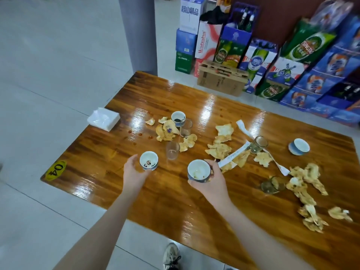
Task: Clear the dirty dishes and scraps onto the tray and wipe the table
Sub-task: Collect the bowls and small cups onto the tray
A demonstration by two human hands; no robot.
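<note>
Left hand (134, 172): fingers curled round the left and near side of the near-left bowl (149, 160), a small blue-and-white bowl with dark sauce smears inside; the palm sits against its wall, and the rim faces up. We cannot tell whether this bowl is lifted or still touches the table (175, 203). Right hand (213, 185): it holds the near-right bowl (198, 169), with the thumb on the near edge and the fingers wrapped round the far right side; there is pale residue inside. We note both bowls over the near half of the glossy wooden table, apart from each other, with an empty glass (172, 151) standing just beyond the gap between them. Flaky tan scraps (167, 131) lie in heaps across the middle and right, mixed with paper strips (234, 153). A third bowl (178, 117) and a fourth bowl (299, 146) sit farther off, untouched. A tissue pack (103, 119) overhangs the left edge, and a yellow "04" sticker (56, 170) marks the near-left corner.
</note>
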